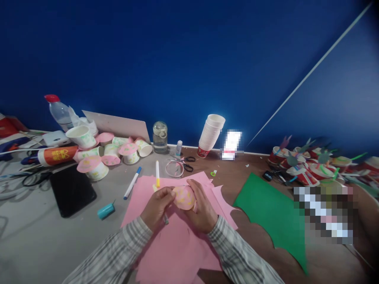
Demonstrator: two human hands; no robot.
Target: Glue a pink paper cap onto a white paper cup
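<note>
A round pink paper disc [184, 198] with yellow marks is between my two hands, above pink paper sheets [166, 252]. My left hand [158, 205] pinches its left edge between thumb and fingertips. Around its right side curls my right hand [203, 207], fingers behind and thumb underneath. What lies below the disc is mostly hidden by the hands. A small grey strip [166, 219] shows under my left hand; its kind is unclear. Just beyond the hands lies a yellow-and-white marker [157, 173]. A blue-capped marker [132, 183] rests to the left.
Paper cups with pink discs [128, 152] cluster at left, near a black tablet [72, 191] and a teal cylinder [106, 211]. Scissors [188, 163], a water jar [160, 138] and stacked cups [211, 132] stand behind. Green paper [272, 213] and decorated cups [304, 169] lie right, near another person's hand [370, 213].
</note>
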